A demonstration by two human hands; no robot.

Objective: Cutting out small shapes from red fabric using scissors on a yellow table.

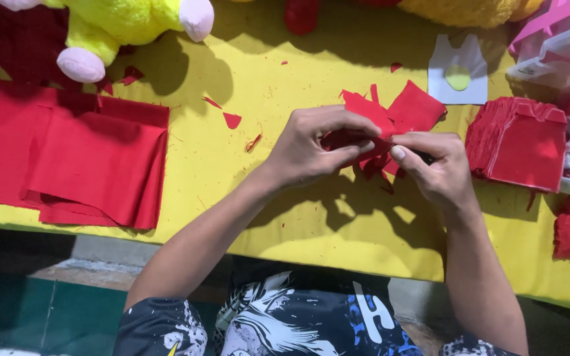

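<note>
Red felt cut-out (400, 118), a small flat piece of cloth with ragged edges, sits pinched between both hands just above the yellow cloth-covered table (285, 217). Nearest the camera, the two bare forearms rise from the lower edge and converge on it. The left hand (315, 148) comes in from the left, knuckles up, thumb and fingers closed on the piece's left end. The right hand (437, 168) meets it from the right, thumb on top, and also clamps the felt; something dark shows under its fingers, too hidden to identify. The piece runs roughly left to right between the grips, fanning up and away towards the far side. Both hands are equally close. Farther left lies a folded stack of red fabric (97, 165); to the right, a pile of red cut felt shapes (519, 142). Beyond, a white paper template (458, 76) and a yellow plush toy (110, 26).
</note>
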